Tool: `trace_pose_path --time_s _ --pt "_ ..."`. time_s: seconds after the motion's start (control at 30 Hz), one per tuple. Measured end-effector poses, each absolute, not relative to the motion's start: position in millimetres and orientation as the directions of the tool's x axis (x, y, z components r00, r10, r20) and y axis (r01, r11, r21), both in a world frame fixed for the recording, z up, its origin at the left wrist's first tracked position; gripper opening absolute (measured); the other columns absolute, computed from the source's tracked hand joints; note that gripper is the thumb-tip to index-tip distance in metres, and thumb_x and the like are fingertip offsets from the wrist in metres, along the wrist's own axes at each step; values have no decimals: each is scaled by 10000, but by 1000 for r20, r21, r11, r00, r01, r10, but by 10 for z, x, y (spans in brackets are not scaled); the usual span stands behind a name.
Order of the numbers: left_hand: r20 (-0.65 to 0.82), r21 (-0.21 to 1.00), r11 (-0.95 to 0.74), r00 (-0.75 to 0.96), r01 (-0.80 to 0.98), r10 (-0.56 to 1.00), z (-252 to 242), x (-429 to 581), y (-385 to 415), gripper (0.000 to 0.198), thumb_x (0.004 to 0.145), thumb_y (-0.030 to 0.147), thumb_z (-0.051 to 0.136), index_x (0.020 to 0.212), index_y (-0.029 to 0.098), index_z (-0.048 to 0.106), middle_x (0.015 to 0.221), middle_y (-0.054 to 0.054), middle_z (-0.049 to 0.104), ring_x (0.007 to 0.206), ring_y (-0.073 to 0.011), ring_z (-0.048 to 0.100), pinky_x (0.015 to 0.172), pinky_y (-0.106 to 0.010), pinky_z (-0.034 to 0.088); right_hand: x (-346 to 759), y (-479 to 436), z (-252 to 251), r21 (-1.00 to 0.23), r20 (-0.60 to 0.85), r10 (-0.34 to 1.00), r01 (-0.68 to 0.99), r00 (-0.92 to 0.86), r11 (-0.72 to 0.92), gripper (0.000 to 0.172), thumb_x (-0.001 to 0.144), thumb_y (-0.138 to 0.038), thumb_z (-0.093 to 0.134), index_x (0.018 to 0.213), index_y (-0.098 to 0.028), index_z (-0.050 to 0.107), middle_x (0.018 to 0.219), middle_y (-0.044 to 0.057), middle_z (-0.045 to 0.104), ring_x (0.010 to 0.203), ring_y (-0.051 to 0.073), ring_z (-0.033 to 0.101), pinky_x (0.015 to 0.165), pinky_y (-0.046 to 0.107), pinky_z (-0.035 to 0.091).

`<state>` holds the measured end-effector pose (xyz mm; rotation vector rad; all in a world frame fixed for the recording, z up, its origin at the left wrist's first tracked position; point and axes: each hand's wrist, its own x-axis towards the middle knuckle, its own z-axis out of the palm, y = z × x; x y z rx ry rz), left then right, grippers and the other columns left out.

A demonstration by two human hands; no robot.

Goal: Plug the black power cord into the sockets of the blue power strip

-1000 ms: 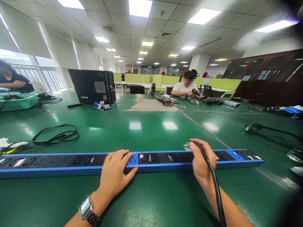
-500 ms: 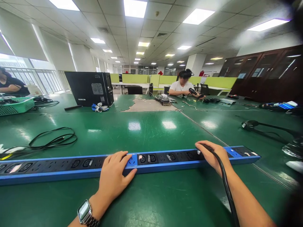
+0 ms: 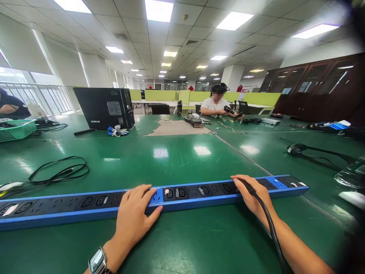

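A long blue power strip (image 3: 196, 203) with black socket faces lies across the green table in front of me. My left hand (image 3: 137, 213) holds it near the middle, fingers over the top and thumb along the near side, beside a blue socket. A watch (image 3: 98, 260) is on my left wrist. Over the sockets right of the middle, my right hand (image 3: 253, 194) grips the end of a black power cord (image 3: 269, 217), which runs back toward me along the forearm. My fingers hide the plug end, so how far it sits in a socket cannot be seen.
A coiled black cable (image 3: 59, 171) lies at left. Behind it stand a black computer case (image 3: 99, 108), gloves (image 3: 118, 131) and a green basket (image 3: 18, 131). A black device with a strap (image 3: 298, 149) lies at right. Across the table a person (image 3: 216, 104) handles a dark tool.
The view has shifted slightly, so the strip appears a little lower and further left. My right hand has moved slightly left along the sockets with the cord. My left hand keeps its hold.
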<state>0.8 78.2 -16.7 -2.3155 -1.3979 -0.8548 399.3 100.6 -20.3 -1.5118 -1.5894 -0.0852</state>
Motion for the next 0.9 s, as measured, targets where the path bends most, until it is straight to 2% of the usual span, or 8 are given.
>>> trace_pose_path --time_s 0.13,0.2,0.3,0.37,0.5,0.73,0.9 --pt "627 51 -480 346 876 698 -157 13 778 368 858 400 588 1184 231 593 1202 -78 653 1091 -271 594 932 -451 424 4061 963 -360 -409 701 709 858 76 312 303 891 -478 500 986 -259 687 997 44 733 943 227 665 916 391 474" --pt "623 58 -479 343 876 703 -154 16 778 364 857 402 586 1180 236 599 1202 -77 655 1092 -272 596 932 -451 427 4103 963 -425 -364 706 703 896 89 252 373 877 -540 502 1030 -244 671 1020 64 723 970 252 655 948 443 453" --pt "614 68 -476 340 877 713 -154 17 780 362 853 407 591 1176 245 606 1206 -73 656 1096 -277 597 930 -455 431 4147 969 -484 -308 705 688 948 173 78 623 793 -693 519 1150 -193 623 1108 135 690 1043 332 624 978 553 403" --pt "613 73 -476 337 877 715 -155 17 784 363 852 409 594 1178 248 607 1210 -71 656 1099 -281 597 929 -459 432 4170 969 -497 -286 702 689 958 182 38 669 769 -742 503 1135 -198 631 1150 146 678 1084 353 604 975 575 393" --pt "615 71 -481 341 874 711 -151 18 789 366 858 403 591 1186 241 601 1212 -75 654 1102 -280 596 935 -463 430 4271 973 -505 -275 701 705 953 107 128 548 787 -726 502 1010 -260 684 1161 82 694 1087 319 612 956 537 416" --pt "603 66 -474 343 878 720 -146 17 786 363 859 399 588 1182 235 603 1209 -75 653 1104 -278 593 929 -464 433 4450 986 -540 -291 670 742 926 18 239 434 761 -612 624 1036 -282 684 1152 57 706 1066 287 635 952 499 441" --pt "608 77 -478 339 875 717 -148 17 786 355 856 392 593 1178 242 607 1203 -71 657 1099 -279 596 927 -464 435 4412 959 -507 -380 708 704 873 60 307 305 733 -488 627 936 -261 621 1106 70 705 1018 277 643 936 477 443"
